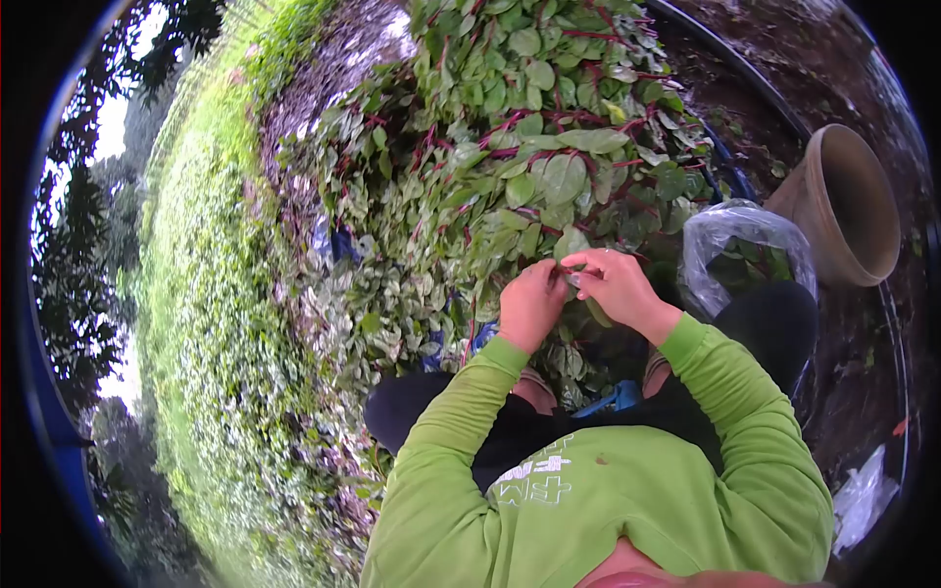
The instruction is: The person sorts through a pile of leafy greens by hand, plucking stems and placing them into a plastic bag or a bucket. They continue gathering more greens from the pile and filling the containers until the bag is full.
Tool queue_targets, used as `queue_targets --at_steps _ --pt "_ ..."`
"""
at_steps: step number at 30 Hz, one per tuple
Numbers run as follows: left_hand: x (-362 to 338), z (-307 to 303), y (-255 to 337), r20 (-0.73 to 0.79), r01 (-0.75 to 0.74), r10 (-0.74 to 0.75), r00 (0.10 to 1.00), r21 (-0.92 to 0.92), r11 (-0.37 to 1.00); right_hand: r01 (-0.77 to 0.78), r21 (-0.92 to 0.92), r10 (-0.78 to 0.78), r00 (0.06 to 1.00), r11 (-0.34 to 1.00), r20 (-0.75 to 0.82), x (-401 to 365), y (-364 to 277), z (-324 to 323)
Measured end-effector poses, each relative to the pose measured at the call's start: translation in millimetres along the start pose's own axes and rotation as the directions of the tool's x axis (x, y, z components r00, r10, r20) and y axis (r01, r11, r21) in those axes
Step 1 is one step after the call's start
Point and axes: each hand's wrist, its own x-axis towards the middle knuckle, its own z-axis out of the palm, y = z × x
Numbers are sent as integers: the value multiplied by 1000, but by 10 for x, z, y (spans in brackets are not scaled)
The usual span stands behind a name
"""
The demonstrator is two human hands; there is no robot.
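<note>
My left hand (532,306) and my right hand (627,292) meet in front of my knees, with fingertips pinched together. Between them is a leafy stem (570,243); a green leaf stands up above the fingers and another hangs below the right hand. Something small and whitish shows at the right fingertips, too small to make out. Directly beyond lies a large heap of leafy greens (564,176) with red-purple stems. To the right of my right hand, a clear plastic bag (698,245) stands with its mouth open and some leaves inside.
A brown pot (818,211) lies tilted beside the bag. Black hose (740,64) runs over the dark soil at right. Crumpled clear plastic (863,500) lies at lower right. Blue material (625,396) shows between my feet. Low green plants (221,343) cover the left side.
</note>
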Motion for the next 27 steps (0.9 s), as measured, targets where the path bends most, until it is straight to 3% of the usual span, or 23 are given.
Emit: queue_targets --at_steps 3,7,8,11,12,14,15,16,17,18,20,22,23,25,27 --pt "-51 -65 -17 -18 -78 78 997 -24 997 -7 -5 8 1000 1000 24 11 8 28" --pt "-139 -150 -105 36 -9 8 999 48 999 -25 -129 42 990 991 131 34 30 67" --pt "-152 -158 -120 -8 -20 20 1000 12 1000 -13 -127 30 991 992 127 35 48 94" --pt "-179 -305 -133 12 -120 121 993 261 958 -4 -98 17 991 995 134 7 84 207" --pt "-176 -352 -147 -48 -155 178 983 308 939 -15 -76 25 989 997 143 7 55 230" --pt "-116 -510 -259 -12 -150 211 977 660 736 -17 -86 30 988 996 149 14 27 260" --pt "-118 -491 -677 -83 -105 286 955 804 585 -59 -53 66 986 997 151 24 27 243" --pt "-113 -641 -878 -159 60 240 958 925 375 -104 -18 106 982 994 155 35 27 208" --pt "-75 -811 -1018 -370 349 -74 926 766 539 -146 14 142 977 989 157 49 24 161" --pt "-113 -1115 -1321 -425 354 -169 889 404 844 -168 30 160 971 985 178 62 16 91" --pt "-170 -1134 -1234 -634 609 -172 754 576 546 -190 121 168 971 974 172 77 51 51" --pt "-201 -925 -1364 -495 399 -181 850 380 834 -215 170 184 966 962 181 82 15 30" --pt "-144 -829 -1213 -347 134 -90 934 106 985 -212 178 178 966 961 188 86 22 40" --pt "-135 -658 -666 -26 -167 165 986 -161 973 -211 196 172 965 958 199 66 48 69" --pt "-198 -403 -509 207 -45 79 975 -165 985 -217 177 180 962 960 203 -20 15 63"
